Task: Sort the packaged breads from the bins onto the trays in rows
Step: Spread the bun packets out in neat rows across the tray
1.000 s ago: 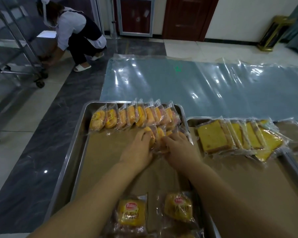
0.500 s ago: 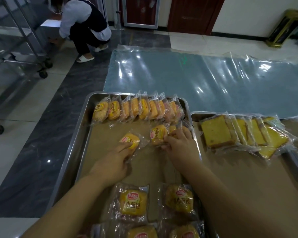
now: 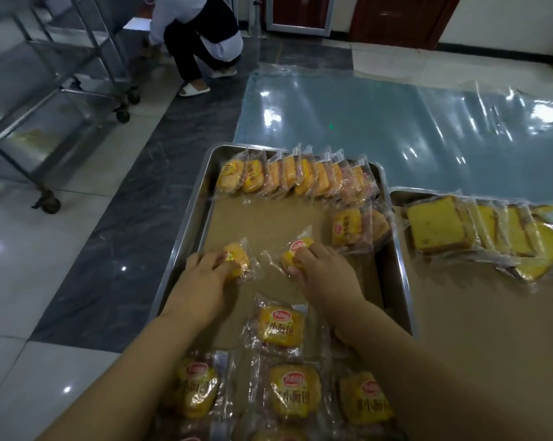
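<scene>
The left hand (image 3: 202, 278) has its fingers (image 3: 219, 261) curled over one packaged bun (image 3: 238, 264). The bun pokes out past the fingertips on the far side, right by the left rim of the metal tray (image 3: 186, 237). The right hand (image 3: 326, 275) is doing much the same with a second bun (image 3: 296, 249): fingers (image 3: 313, 251) clamped on its near end, red-logo end sticking out beyond them. Both buns are low over the brown paper (image 3: 269, 224) lining the tray, a little apart from each other (can't tell if they're resting on the paper or just off it).

Further out, a pair of packets (image 3: 348, 232) stands near the right wall, and a full overlapping row (image 3: 294, 176) runs along the far edge. Loose packets (image 3: 281, 326) lie at the near end, partly covered by the forearms and cut off at the bottom. To the right, a second tray (image 3: 396, 194) holds wrapped cake slices (image 3: 437, 224), cropped at the edge. The wrapper print is mostly too blurry to read. A crouching person (image 3: 199, 36), head out of frame, is by a wheeled rack (image 3: 62, 90).
</scene>
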A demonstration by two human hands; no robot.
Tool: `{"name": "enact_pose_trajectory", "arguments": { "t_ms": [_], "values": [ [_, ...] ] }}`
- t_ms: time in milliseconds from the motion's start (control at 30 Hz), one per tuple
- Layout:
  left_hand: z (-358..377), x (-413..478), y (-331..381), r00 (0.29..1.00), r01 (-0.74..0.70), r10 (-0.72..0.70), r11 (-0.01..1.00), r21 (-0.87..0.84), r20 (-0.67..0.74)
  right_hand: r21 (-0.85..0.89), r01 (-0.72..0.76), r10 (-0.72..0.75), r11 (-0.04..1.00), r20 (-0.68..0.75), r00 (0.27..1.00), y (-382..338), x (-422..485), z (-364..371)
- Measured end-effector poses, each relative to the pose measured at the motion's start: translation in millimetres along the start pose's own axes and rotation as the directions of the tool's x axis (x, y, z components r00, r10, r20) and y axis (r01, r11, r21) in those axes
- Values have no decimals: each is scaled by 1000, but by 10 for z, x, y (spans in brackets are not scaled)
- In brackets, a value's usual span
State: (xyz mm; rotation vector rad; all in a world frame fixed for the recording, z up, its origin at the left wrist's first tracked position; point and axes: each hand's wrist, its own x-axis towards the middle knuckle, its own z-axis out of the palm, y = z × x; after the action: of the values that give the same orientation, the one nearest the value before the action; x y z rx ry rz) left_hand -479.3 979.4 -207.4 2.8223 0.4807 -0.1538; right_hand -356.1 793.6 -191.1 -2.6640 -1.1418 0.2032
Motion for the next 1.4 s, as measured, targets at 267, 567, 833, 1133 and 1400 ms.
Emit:
{"name": "enact_pose_trajectory", "arguments": {
  "t_ms": [267,567,833,1133,1400],
  "values": [
    [15,-228,50,999,6,-11,994,-111,-39,-83,15,-3,996,142,990,38,-138,98],
    [74,-381,-58,998,55,-58,991,-126,-23,-162,-137,161,977,147,976,8,-137,36],
    [126,-343,20,997,43,-37,995,-91,68,-64,-206,214,976,186,959,-11,-224,63],
    [154,-211,266,991,130,-130,991,13,17,-133,-238,255,962,135,957,79,-348,4],
    [181,-345,203,1000,29,-29,999,-19,7,-138,-319,336,937,118,934,260,-476,-97]
  ]
}}
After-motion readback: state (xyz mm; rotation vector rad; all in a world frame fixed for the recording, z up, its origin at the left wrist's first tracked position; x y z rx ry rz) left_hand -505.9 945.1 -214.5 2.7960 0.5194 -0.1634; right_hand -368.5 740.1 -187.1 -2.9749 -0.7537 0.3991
